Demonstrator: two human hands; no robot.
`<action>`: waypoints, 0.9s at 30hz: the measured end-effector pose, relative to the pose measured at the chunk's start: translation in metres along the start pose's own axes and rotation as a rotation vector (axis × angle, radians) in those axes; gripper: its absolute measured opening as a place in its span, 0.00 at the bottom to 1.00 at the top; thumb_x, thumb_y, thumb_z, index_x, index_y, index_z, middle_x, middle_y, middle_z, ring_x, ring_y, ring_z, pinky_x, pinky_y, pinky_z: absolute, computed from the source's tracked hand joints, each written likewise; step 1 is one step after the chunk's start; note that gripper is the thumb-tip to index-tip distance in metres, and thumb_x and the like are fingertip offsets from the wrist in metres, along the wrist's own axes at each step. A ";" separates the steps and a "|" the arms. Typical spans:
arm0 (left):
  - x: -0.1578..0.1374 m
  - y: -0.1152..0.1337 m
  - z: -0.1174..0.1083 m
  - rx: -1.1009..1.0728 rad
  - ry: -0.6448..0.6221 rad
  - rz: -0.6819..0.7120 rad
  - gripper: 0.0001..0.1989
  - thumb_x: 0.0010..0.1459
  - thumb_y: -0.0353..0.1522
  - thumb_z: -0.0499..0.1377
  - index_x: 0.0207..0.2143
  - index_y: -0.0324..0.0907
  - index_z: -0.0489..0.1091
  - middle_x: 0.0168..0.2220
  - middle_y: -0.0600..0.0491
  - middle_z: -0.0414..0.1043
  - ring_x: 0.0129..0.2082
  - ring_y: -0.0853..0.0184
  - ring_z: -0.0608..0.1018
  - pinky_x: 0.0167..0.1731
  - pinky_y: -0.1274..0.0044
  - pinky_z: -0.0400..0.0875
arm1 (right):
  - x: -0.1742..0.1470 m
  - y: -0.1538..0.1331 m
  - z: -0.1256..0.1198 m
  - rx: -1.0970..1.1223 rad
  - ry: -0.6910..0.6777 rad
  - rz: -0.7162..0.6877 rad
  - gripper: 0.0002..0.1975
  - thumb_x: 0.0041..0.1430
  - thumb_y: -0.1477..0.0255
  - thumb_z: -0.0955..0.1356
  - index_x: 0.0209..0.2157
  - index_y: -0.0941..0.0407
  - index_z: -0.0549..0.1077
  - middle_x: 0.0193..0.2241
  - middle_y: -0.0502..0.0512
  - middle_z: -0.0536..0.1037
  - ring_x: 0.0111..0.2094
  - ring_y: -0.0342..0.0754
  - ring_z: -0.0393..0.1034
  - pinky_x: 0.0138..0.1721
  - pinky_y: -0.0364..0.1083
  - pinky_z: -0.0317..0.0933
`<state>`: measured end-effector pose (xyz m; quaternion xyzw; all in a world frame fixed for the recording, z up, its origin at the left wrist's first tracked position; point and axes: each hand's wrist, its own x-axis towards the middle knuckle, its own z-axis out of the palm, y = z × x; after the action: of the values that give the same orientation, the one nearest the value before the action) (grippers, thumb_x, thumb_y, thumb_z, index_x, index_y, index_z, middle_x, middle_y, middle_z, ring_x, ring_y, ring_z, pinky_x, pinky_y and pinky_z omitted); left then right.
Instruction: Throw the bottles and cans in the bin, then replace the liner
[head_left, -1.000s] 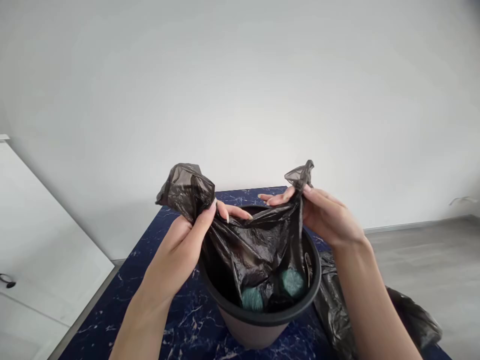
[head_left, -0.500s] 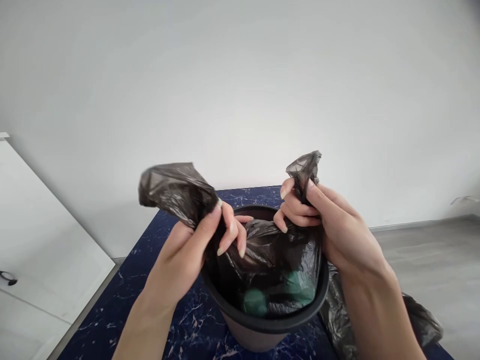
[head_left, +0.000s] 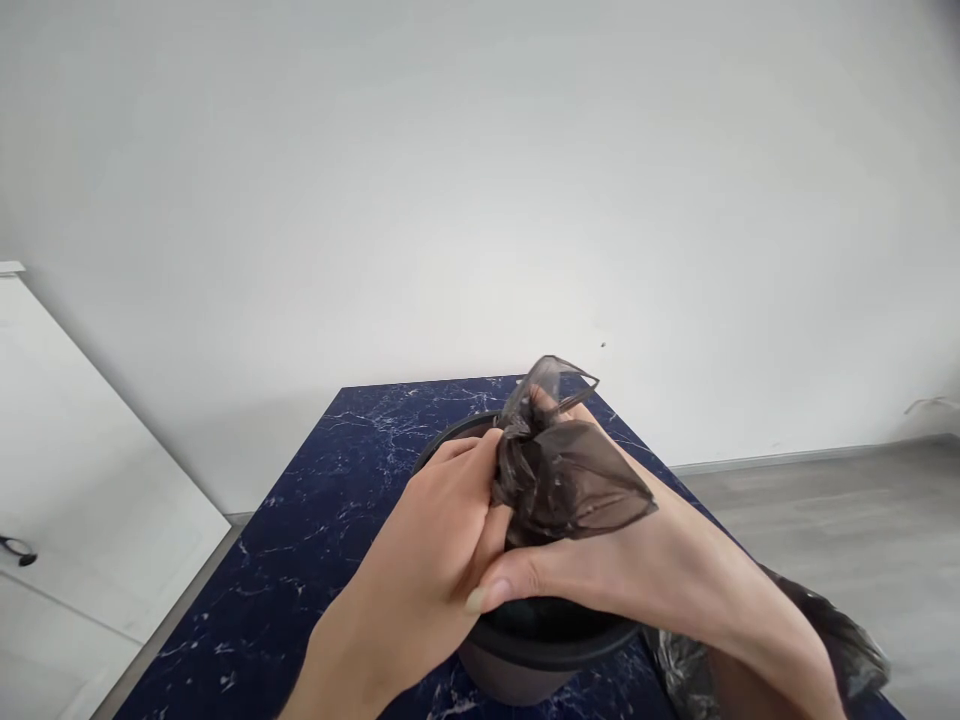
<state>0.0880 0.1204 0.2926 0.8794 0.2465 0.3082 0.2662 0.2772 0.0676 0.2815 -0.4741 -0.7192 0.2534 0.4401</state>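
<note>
Black bag [head_left: 570, 480], both hands' grip closed

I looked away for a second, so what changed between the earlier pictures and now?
The left hand and right hand came together over the round dark bin, crossing the two gathered corners of the thin black plastic bag they hold. The teal lumps inside the bag are now hidden. The bin, the dark blue marbled table and the spare crumpled black bag at right stayed put.
</note>
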 end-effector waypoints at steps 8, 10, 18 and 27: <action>-0.001 0.012 0.002 0.178 -0.057 0.069 0.15 0.72 0.25 0.47 0.41 0.49 0.71 0.43 0.51 0.79 0.48 0.56 0.79 0.59 0.60 0.72 | -0.009 0.005 0.003 -0.036 0.053 -0.017 0.19 0.67 0.57 0.72 0.56 0.47 0.79 0.50 0.59 0.82 0.52 0.64 0.78 0.54 0.60 0.74; -0.001 0.014 0.003 0.210 -0.062 0.098 0.16 0.75 0.27 0.46 0.44 0.48 0.72 0.45 0.50 0.80 0.49 0.56 0.80 0.62 0.59 0.70 | -0.004 0.002 0.003 0.013 0.091 0.016 0.13 0.74 0.58 0.67 0.47 0.48 0.81 0.40 0.55 0.83 0.42 0.58 0.79 0.43 0.55 0.76; 0.002 0.004 0.001 0.147 -0.024 -0.022 0.12 0.77 0.42 0.54 0.51 0.53 0.77 0.55 0.53 0.80 0.63 0.51 0.75 0.63 0.60 0.70 | 0.003 0.008 0.004 0.208 0.228 0.087 0.20 0.75 0.51 0.65 0.51 0.48 0.82 0.44 0.56 0.85 0.53 0.62 0.79 0.51 0.57 0.77; 0.004 -0.002 -0.012 0.038 -0.060 -0.111 0.20 0.79 0.43 0.47 0.36 0.50 0.72 0.36 0.54 0.76 0.45 0.56 0.78 0.61 0.59 0.67 | -0.001 0.005 -0.017 0.206 0.084 0.120 0.30 0.70 0.39 0.61 0.51 0.44 0.82 0.47 0.55 0.83 0.49 0.59 0.80 0.50 0.57 0.79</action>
<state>0.0819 0.1279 0.3013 0.8781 0.2928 0.2618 0.2734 0.2945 0.0675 0.2855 -0.4789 -0.6406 0.3316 0.5003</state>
